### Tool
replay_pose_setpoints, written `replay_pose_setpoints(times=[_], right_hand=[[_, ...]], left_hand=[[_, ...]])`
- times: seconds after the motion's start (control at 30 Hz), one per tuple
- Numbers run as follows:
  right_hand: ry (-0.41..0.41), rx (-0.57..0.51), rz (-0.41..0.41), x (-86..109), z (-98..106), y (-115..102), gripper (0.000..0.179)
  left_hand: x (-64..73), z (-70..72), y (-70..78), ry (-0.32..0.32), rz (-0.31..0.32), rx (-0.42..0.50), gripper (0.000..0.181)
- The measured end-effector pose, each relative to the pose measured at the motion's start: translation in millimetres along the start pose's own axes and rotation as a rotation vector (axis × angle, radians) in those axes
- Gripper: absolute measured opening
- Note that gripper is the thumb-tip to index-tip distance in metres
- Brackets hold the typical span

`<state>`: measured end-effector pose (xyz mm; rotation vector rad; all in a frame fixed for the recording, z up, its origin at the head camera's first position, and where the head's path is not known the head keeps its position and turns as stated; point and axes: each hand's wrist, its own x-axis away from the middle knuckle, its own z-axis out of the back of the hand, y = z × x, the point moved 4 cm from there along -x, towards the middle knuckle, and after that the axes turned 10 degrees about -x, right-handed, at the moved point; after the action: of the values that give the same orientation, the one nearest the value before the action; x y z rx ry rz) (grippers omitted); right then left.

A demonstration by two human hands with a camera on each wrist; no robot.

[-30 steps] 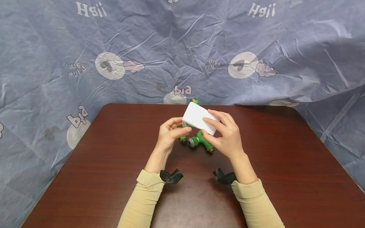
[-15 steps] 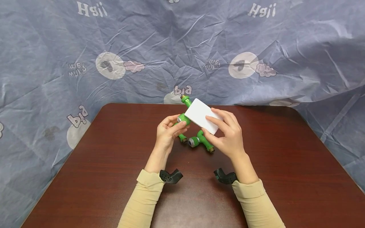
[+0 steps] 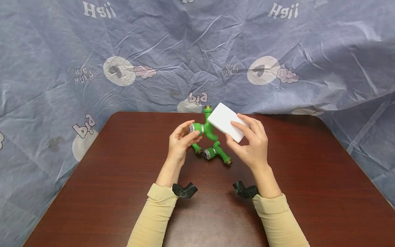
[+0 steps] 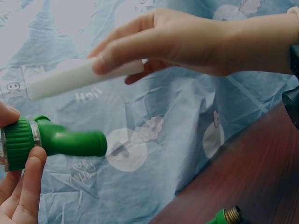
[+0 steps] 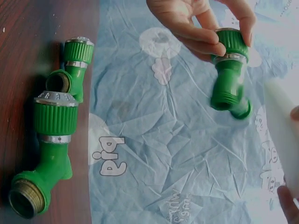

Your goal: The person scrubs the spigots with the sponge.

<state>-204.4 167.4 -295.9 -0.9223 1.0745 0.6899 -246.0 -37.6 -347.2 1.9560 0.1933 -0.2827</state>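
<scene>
My left hand [image 3: 181,140] pinches the ribbed knob of a green tap [image 3: 208,129] with a brass threaded end, held up over the table. In the left wrist view the tap's green spout [image 4: 79,142] points right, below the white block. My right hand [image 3: 251,140] grips a white sponge-like block [image 3: 226,120] between thumb and fingers, tilted, just right of the tap. In the right wrist view a gap shows between the block [image 5: 280,126] and the held tap [image 5: 229,84]. Two more green taps lie on the table beneath the hands: one tap [image 3: 217,153] in full sight, another tap [image 3: 196,149] partly hidden by my left hand.
The dark red-brown wooden table [image 3: 123,171] spreads around both arms. Behind its far edge hangs a wrinkled blue-grey printed cloth [image 3: 172,51]. A black wrist mount [image 3: 185,190] sits at the left cuff, with a matching mount [image 3: 246,190] at the right.
The white block has moved right and slightly up, away from the held tap. The tap, mostly hidden behind the block before, has been turned and now shows its body and spout.
</scene>
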Motion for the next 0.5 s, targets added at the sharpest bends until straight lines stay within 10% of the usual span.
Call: replay_pose_setpoints(times=[0.23, 0.5], right_hand=[[-0.138, -0.035, 0.084, 3.1, -11.0, -4.7, 0.030], [-0.098, -0.033, 0.000, 2.7, -7.8, -2.4, 0.029]], left_hand=[[1.0, -2.6, 0.1, -0.046, 0.002, -0.037, 0.045], [2.3, -2.9, 1.0, -0.036, -0.011, -0.137, 0.040]])
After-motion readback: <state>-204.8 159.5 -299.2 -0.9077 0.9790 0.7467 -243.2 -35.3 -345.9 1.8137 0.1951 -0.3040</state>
